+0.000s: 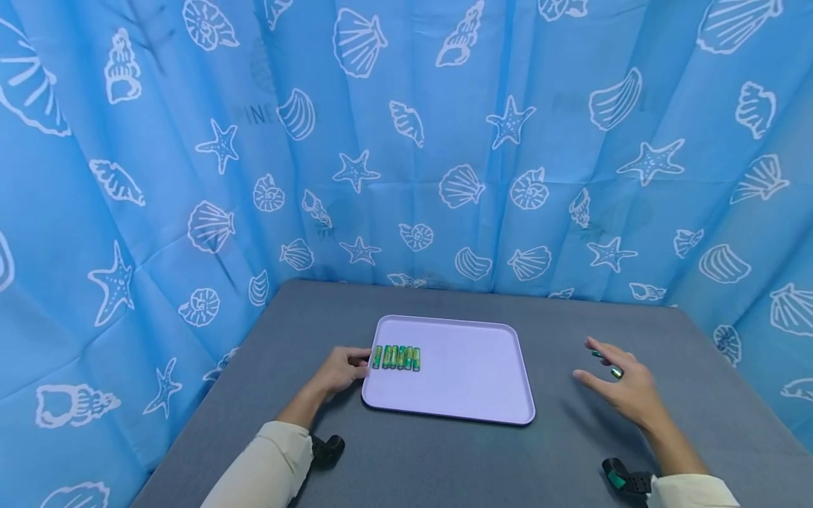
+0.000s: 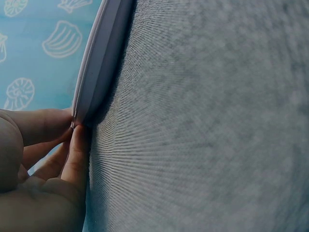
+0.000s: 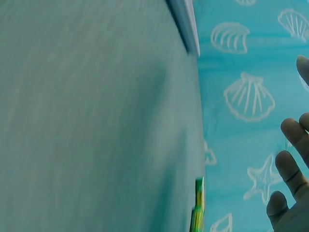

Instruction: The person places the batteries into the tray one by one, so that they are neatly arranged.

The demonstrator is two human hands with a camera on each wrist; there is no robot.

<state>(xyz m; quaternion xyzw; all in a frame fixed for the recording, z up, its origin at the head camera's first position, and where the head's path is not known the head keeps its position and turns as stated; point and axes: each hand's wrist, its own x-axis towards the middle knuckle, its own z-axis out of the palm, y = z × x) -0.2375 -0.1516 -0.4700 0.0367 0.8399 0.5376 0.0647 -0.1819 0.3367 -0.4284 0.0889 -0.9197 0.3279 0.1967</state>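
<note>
On the table (image 1: 470,458), the tray (image 1: 466,370) of six batteries (image 1: 401,358) is pinched by the left hand (image 1: 341,369), two loose batteries (image 3: 197,218) overhung by the right hand (image 1: 634,396), fingers apart.

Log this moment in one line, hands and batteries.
Left hand: pinches tray | right hand: near loose batteries, right of tray | battery row: on tray, left side

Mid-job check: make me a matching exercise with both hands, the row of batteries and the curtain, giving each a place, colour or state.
1. Left hand
2. Right hand
3. Row of batteries
4. Curtain

A. Lying on the left part of the tray
B. Blue with white sea shapes
C. Pinching the tray's rim
D. Apart from the tray, to its right

Pairs: 1-C, 2-D, 3-A, 4-B
</note>
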